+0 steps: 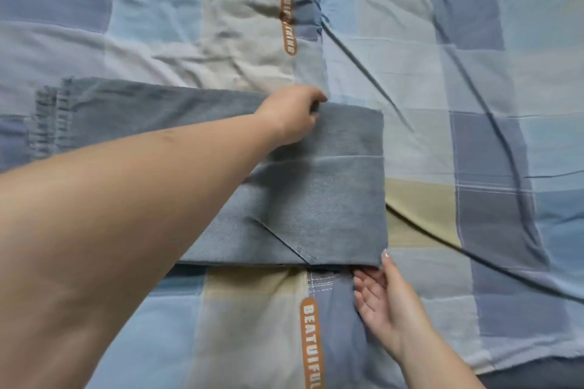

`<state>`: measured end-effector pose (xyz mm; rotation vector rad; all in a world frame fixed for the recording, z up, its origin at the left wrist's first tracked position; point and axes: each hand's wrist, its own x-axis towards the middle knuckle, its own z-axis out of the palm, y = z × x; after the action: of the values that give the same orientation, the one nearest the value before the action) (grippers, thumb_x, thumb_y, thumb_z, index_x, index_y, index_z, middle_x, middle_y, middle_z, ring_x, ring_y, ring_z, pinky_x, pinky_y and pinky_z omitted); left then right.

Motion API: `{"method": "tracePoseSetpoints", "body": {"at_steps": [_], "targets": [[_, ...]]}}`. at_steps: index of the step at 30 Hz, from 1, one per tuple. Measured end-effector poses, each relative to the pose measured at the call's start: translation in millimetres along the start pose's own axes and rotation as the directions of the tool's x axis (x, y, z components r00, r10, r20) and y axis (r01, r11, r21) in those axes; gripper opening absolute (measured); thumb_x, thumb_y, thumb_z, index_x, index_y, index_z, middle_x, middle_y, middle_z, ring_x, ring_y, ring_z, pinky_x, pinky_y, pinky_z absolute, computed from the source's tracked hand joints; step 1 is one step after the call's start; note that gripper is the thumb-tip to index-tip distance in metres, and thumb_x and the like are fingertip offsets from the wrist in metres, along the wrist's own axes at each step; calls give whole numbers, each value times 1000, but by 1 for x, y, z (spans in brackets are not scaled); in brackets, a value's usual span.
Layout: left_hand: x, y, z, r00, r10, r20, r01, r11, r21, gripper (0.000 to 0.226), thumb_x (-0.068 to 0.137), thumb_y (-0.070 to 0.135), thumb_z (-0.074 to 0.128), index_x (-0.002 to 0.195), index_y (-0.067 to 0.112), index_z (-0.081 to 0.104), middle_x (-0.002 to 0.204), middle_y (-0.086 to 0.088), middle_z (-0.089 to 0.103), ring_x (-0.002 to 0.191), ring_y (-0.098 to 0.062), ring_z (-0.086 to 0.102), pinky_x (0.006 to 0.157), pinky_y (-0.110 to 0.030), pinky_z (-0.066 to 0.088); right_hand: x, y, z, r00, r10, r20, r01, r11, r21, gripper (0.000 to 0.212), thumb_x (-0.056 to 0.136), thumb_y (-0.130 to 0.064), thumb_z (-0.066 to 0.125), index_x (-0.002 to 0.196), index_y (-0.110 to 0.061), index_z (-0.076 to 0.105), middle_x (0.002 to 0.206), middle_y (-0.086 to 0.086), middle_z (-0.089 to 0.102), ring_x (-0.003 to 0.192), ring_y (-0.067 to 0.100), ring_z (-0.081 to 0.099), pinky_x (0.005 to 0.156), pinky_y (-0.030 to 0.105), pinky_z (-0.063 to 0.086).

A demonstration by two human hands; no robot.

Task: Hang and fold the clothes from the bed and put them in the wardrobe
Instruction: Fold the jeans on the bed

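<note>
Light blue jeans [319, 199] lie folded across the middle of the bed, with their frayed leg hems [53, 117] stretching out to the left. My left hand [294, 114] reaches over the denim and pinches the far edge of the folded part. At the near right corner of the fold, my right hand [385, 300] has its thumb on top of the denim and its fingers slipped under the edge.
A checked bedspread [474, 142] in blue, grey and pale yellow covers the whole view, with orange lettered labels [311, 341] along a seam. Long creases run diagonally across its right side. A dark strip shows at the bottom right corner.
</note>
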<state>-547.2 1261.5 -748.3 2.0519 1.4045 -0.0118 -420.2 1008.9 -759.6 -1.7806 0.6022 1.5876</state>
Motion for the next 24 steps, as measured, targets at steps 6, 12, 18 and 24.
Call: {"method": "tracePoseSetpoints", "body": {"at_steps": [6,12,18,24], "targets": [[38,70,52,997,66,40,-67,997,38,34,93,19,49,125,21,61,129,-4,60,119,-25,53,97,-32,42,17,-3,-15,998,-42,-42,47,991,127,27,94,-34,56,76,-13,55,58,0,52,41,5,36,31,14,26],[76,92,73,994,-94,50,81,970,229,40,87,42,63,114,12,65,121,-10,63,116,-29,54,94,-32,44,24,-6,-12,993,72,97,-100,938,332,30,90,-37,60,71,-17,48,47,-6,41,31,2,28,29,13,17],[92,94,70,996,-89,23,74,924,375,28,90,32,61,109,11,67,119,-13,63,111,-35,57,88,-35,46,29,2,-20,994,-64,85,39,960,277,28,94,-30,55,72,-14,48,52,-5,37,36,3,26,33,16,17],[100,98,51,997,-5,-82,35,930,365,22,94,24,55,104,9,68,113,-18,64,108,-35,57,84,-33,42,35,20,-26,993,-110,51,89,946,311,31,94,-28,55,68,-14,47,47,-8,37,38,3,26,33,16,19]]}}
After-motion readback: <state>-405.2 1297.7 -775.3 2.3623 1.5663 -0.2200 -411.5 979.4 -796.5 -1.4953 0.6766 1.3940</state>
